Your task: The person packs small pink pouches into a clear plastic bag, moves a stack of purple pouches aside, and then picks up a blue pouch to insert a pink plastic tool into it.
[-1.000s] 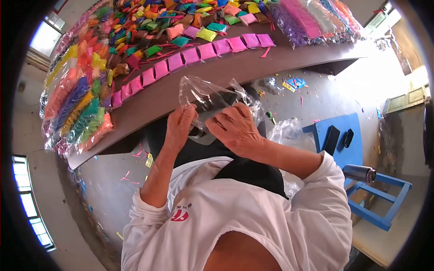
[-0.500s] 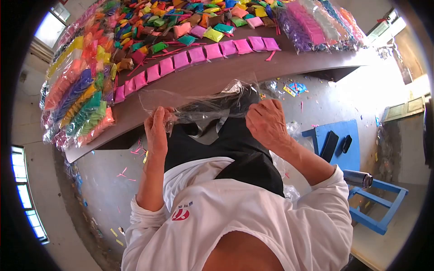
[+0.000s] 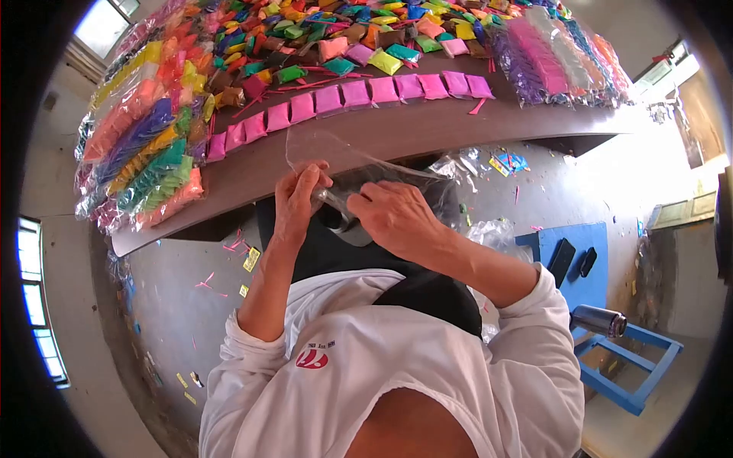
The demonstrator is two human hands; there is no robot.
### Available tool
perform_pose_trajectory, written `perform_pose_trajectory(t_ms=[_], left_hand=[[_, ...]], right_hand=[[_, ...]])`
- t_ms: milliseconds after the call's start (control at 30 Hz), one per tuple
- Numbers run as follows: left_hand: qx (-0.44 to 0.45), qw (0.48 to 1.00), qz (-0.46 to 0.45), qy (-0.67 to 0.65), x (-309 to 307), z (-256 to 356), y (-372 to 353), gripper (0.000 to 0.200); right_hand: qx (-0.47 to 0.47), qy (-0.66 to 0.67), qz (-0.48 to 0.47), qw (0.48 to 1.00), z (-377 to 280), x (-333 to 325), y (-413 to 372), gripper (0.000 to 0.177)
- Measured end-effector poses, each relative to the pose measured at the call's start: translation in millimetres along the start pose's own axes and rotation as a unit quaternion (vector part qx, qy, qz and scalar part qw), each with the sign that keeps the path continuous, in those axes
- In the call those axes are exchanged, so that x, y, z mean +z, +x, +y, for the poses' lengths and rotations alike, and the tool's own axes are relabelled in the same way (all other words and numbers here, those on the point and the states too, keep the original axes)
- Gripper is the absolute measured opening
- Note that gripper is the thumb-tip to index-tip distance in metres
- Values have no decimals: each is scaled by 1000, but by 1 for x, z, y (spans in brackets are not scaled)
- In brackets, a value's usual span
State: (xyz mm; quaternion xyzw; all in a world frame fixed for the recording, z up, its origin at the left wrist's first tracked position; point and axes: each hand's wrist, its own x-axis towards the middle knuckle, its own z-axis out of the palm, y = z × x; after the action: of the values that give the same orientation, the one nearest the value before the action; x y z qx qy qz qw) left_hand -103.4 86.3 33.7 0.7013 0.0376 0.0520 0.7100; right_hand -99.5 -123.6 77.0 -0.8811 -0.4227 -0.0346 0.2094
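Observation:
A clear plastic bag [image 3: 397, 174] is stretched above my lap, just in front of the table edge. My left hand [image 3: 296, 200] pinches its left side between thumb and fingers. My right hand [image 3: 397, 217] is closed on the bag close by, its fingertips partly hidden behind the knuckles. Beyond the bag, a curved row of pink and magenta packets [image 3: 327, 100] lies along the brown table [image 3: 252, 179]. Nothing shows inside the bag.
Loose colourful packets [image 3: 336, 49] cover the back of the table. Bagged packets stand in a left stack [image 3: 145, 145] and a right stack [image 3: 553, 57]. To my right are a blue stool [image 3: 637, 374], a metal flask [image 3: 599, 320] and a blue board [image 3: 573, 252] holding dark objects.
My right hand has moved left, nearer my left hand, which has shifted slightly right and up. The bag, earlier pulled wide between both hands, now spreads out to the right.

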Motion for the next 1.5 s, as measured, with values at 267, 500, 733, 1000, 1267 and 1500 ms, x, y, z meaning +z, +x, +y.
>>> perform_pose_trajectory(t_ms=[267, 500, 733, 1000, 1267, 1500], left_hand=[[14, 999, 14, 28, -22, 2, 20, 27], [52, 998, 11, -24, -17, -4, 44, 29], [26, 998, 31, -56, -21, -12, 52, 27], [16, 997, 43, -57, -37, -16, 72, 33], [10, 998, 58, 9, -67, -20, 69, 36], [94, 986, 15, 136, -53, -24, 64, 37]], right_hand=[[-127, -73, 85, 986, 17, 24, 32, 15], [-32, 126, 98, 987, 10, 42, 56, 38], [-89, 207, 69, 972, 11, 60, 71, 32], [-35, 11, -65, 997, 12, 54, 96, 22], [53, -74, -71, 993, 44, 27, 60, 22], [169, -12, -109, 980, 77, -24, 11, 45]])
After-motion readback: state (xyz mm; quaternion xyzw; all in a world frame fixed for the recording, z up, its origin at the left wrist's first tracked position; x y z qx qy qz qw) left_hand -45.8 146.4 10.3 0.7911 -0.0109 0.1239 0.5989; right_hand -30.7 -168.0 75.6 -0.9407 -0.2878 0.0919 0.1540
